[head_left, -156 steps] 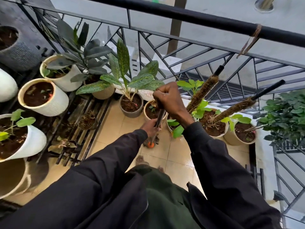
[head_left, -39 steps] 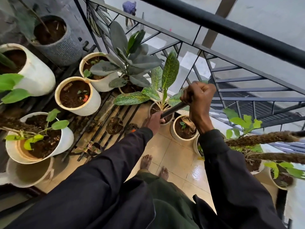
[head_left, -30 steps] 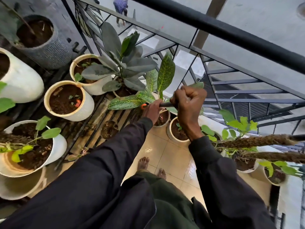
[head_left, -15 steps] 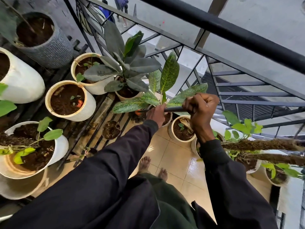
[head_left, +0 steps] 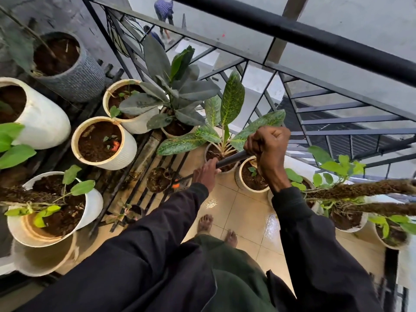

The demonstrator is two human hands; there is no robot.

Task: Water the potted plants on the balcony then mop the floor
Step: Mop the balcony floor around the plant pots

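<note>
- The dark round pole [head_left: 231,159], which I take to be the mop's handle, slants down over the cream tiled floor [head_left: 245,212] near its railing edge. The right hand [head_left: 269,144] is clenched round its top end and the left hand [head_left: 206,174] grasps it lower down. An orange fitting [head_left: 176,185] shows just past that hand, and the mop head is hidden.
- The pole crosses right in front of the grey pot of yellow-speckled green leaves [head_left: 206,152]. A sideways sweep could snap a leaf or tip it.
- The small cream ribbed pot [head_left: 242,180] stands just beside the pole's line and holds dark soil and a tiny seedling. A knock would spill soil onto the wet tiles.
- The tiles shine wet near the bare feet [head_left: 206,222], so leaning on the pole invites a slip.
- The pole's lower end points toward the black slatted rack [head_left: 144,194] and could jam between the slats.
- On the rack, a small dark pot [head_left: 157,180] holds soil and dry roots.
- A cream ribbed pot with a yellowed rim [head_left: 126,152] holds soil, sprouts and an orange-red scrap.
- A white pot of broad grey-green leaves [head_left: 135,124] stands behind it.
- A grey ribbed pot [head_left: 76,79] holds soil and a bare stem.
- At the rack's near end, a white pot with a fibre-wrapped stake [head_left: 92,206] carries a few green leaves.
- The cream pot under it [head_left: 45,260] looks empty.
</note>
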